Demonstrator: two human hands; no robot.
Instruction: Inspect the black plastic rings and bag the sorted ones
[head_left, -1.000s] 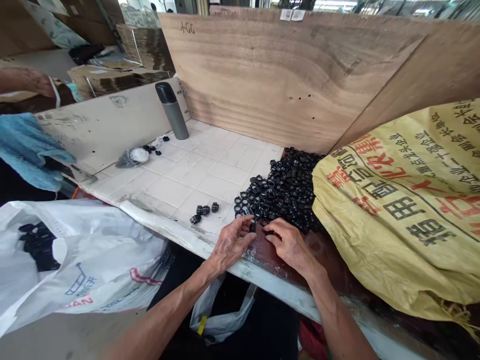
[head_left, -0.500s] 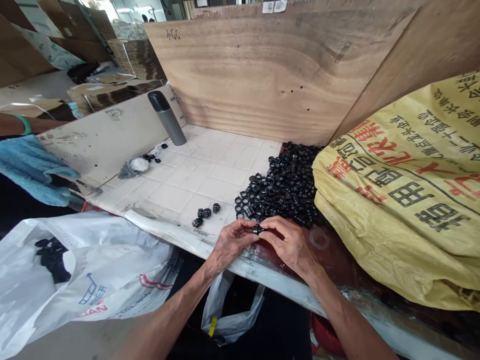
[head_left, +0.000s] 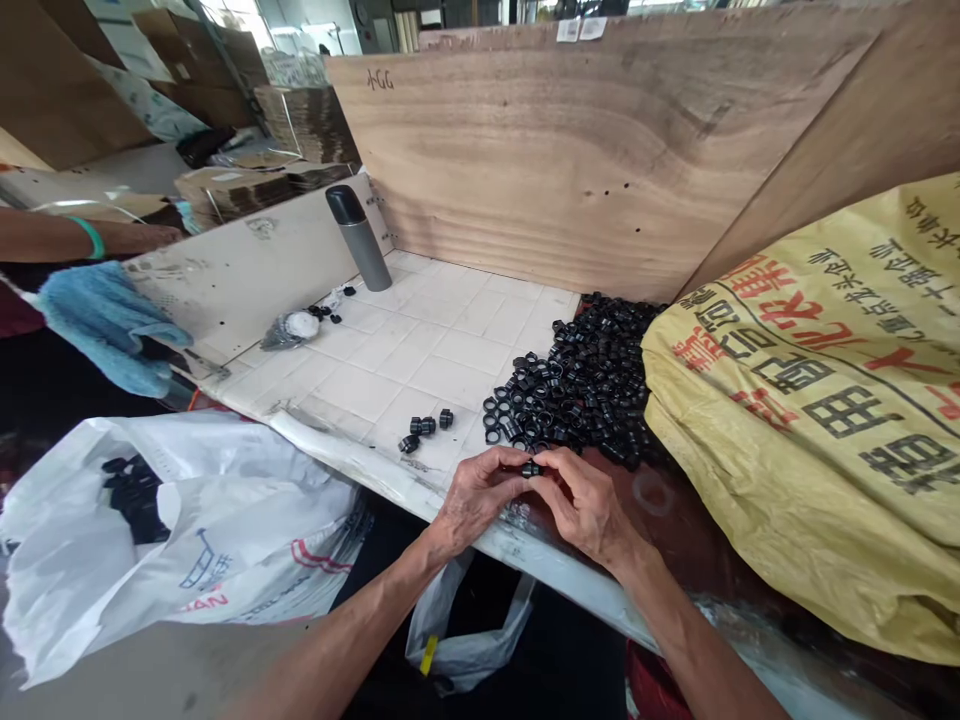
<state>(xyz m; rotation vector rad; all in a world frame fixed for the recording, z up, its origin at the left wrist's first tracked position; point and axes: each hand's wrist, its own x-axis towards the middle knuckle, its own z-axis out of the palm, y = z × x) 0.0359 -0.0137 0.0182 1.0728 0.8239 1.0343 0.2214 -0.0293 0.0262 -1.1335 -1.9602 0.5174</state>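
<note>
Between my fingertips, just above the table's front edge, is a small black plastic fitting (head_left: 532, 468). My left hand (head_left: 484, 492) pinches it from the left, thumb and forefinger closed. From the other side my right hand (head_left: 583, 500) closes on the same piece, covering much of it. Behind my hands spreads a heap of black rings (head_left: 577, 380), loose and piled on one another. Several similar black fittings (head_left: 423, 426) lie in a small group on the white tabletop to the left of my hands.
A yellow woven sack (head_left: 810, 430) bulges over the right side. Plywood (head_left: 585, 150) walls off the back. A grey flask (head_left: 364, 245) and a small plastic bag (head_left: 291, 330) stand left. Below hangs a white sack (head_left: 247, 520) with black parts. Another person's arm (head_left: 124, 238) reaches in near a blue towel (head_left: 112, 320).
The view has shifted slightly, so the scene sits further right. Both my hands stay together on the fitting, with the fingers a little closer around it. The other person's arm shows more.
</note>
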